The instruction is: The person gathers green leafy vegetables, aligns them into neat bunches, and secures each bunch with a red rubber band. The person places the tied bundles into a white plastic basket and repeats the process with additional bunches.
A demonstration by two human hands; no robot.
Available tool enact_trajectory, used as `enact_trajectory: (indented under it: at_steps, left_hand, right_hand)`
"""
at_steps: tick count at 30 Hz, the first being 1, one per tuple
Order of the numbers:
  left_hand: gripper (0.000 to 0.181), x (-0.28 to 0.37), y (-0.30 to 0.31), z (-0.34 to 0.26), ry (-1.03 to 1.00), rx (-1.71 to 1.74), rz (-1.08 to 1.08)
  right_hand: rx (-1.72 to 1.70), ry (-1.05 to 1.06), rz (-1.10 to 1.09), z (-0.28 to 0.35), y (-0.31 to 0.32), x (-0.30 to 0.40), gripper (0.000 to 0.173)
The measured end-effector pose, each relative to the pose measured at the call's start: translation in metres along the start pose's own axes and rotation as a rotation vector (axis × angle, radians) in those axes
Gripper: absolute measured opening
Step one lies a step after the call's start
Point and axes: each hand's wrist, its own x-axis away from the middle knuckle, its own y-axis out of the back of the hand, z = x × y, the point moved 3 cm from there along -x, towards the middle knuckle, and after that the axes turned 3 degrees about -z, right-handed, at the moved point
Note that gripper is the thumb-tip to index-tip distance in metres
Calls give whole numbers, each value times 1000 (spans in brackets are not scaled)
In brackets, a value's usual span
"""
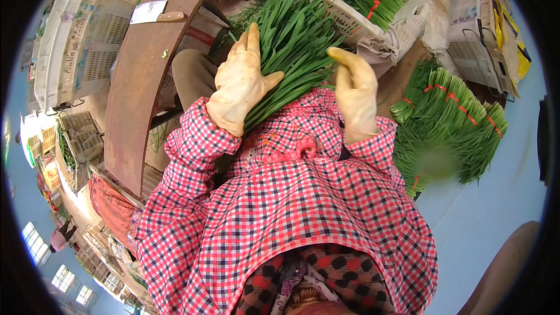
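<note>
Across my lap lies a loose bunch of long green garlic chives (295, 39), leafy ends fanned away from me. My left hand (239, 79), in a cream rubber glove, lies flat along the bunch's left side, with the thumb spread over the leaves. On the right side, my right hand (356, 89), gloved alike, is half curled beside the leaves, its index finger apart from the other fingers. I see nothing gripped in it. Under the bunch is my red-and-black checked smock (306, 192).
A wooden board (135, 78) at the left bears a cleaver (151, 12). Chives tied with red bands fill a white plastic crate (350, 11) ahead. More tied bundles (455, 109) are stacked at the right. White crates (83, 48) stand far left; a person (63, 236) is in the distance.
</note>
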Motion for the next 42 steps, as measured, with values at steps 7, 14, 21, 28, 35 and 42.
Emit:
enact_trajectory:
  at_steps: [7, 14, 21, 28, 35, 42]
  left_hand:
    - [108, -4, -6, 12, 52, 221, -35]
    - [105, -2, -8, 19, 52, 331, -83]
    - [106, -3, -10, 20, 81, 333, -78]
    - [105, -3, -10, 17, 87, 304, -87]
    - [94, 0, -6, 23, 199, 350, -99]
    - [80, -4, 2, 37, 276, 410, -89]
  right_hand:
    - [-62, -37, 113, 5, -56, 15, 25]
    - [63, -83, 196, 7, -64, 15, 25]
    - [357, -67, 350, 24, -68, -1, 30]
    - [442, -38, 329, 14, -86, 1, 26]
    - [445, -135, -25, -23, -50, -35, 27]
    - [-85, -687, 379, -102, 34, 17, 44]
